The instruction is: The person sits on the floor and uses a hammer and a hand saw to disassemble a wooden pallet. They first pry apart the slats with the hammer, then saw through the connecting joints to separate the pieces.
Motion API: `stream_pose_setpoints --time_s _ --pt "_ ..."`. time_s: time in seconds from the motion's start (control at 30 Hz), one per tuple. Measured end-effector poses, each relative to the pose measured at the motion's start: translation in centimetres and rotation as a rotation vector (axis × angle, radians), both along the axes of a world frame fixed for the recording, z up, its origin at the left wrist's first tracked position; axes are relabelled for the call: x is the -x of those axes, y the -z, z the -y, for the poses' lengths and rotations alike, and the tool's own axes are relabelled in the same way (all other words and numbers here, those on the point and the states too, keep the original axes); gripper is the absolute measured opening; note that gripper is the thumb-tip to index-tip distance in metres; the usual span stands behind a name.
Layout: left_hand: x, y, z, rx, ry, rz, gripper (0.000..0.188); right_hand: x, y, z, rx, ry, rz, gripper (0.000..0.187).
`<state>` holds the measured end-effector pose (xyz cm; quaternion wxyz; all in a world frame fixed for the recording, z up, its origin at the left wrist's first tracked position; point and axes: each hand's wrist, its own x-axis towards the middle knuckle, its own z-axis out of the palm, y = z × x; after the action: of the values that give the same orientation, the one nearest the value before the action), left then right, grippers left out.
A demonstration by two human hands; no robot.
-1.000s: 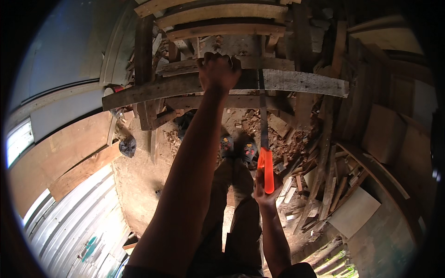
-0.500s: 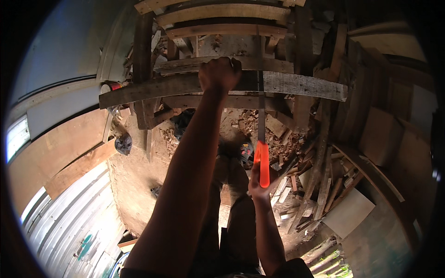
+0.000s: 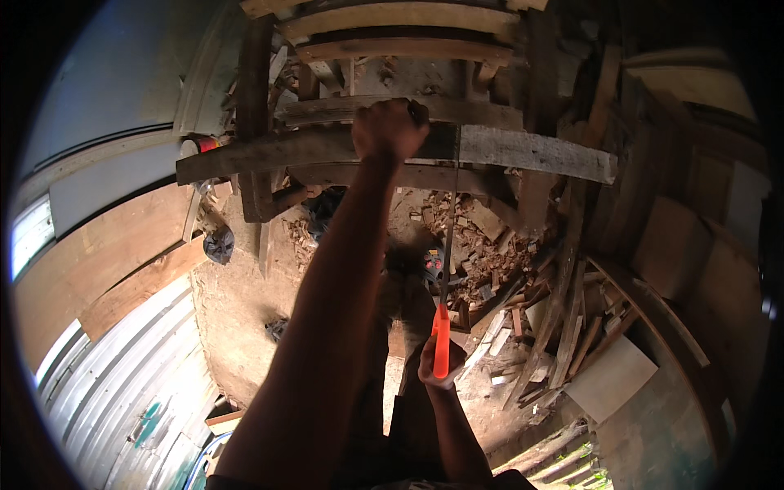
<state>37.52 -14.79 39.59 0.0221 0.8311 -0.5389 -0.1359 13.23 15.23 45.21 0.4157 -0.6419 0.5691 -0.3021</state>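
A long rough wooden plank [image 3: 535,153] lies crosswise over a wooden frame at the top of the view. My left hand [image 3: 389,131] is closed over its middle, fingers curled at the far edge. The handsaw [image 3: 442,347] has a bright orange handle, and my right hand [image 3: 431,367] is wrapped around it close to my body. Its thin blade runs away from me and meets the plank to the right of my left hand. Left of the blade the plank looks dark; right of it, sunlit and pale.
Wooden slats [image 3: 400,51] stand beyond the plank. Wood scraps [image 3: 490,253] litter the ground below, with long offcuts [image 3: 563,327] heaped at right. Corrugated metal sheeting [image 3: 122,392] rises at lower left. A red-and-white can [image 3: 196,147] sits by the plank's left end.
My right hand has drawn the handsaw back toward my body and slightly left, so the orange handle is lower in view. My left hand stays on the plank.
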Motion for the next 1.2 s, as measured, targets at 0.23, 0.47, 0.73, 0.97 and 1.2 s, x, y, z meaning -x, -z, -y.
stream_pose_setpoints --time_s 0.23,0.47,0.73,0.97,1.2 --pt "0.0 0.2 -0.2 0.063 -0.017 -0.010 0.045 2.0 0.5 -0.4 -0.019 0.057 -0.039 0.011" --pt "-0.3 0.2 -0.2 0.055 -0.020 -0.027 0.043 0.5 1.5 2.7 0.031 0.065 -0.104 0.014" --pt "-0.3 0.0 0.2 -0.109 -0.049 -0.055 0.048 3.7 1.1 -1.0 -0.081 0.062 -0.042 0.018" --pt "-0.1 -1.0 0.4 -0.129 -0.054 -0.083 0.048 -3.1 3.6 12.8 0.274 0.008 -0.195 0.018" --pt "-0.4 0.6 -0.4 0.161 -0.035 -0.043 0.041 3.7 1.9 -2.1 -0.061 0.073 0.006 0.024"
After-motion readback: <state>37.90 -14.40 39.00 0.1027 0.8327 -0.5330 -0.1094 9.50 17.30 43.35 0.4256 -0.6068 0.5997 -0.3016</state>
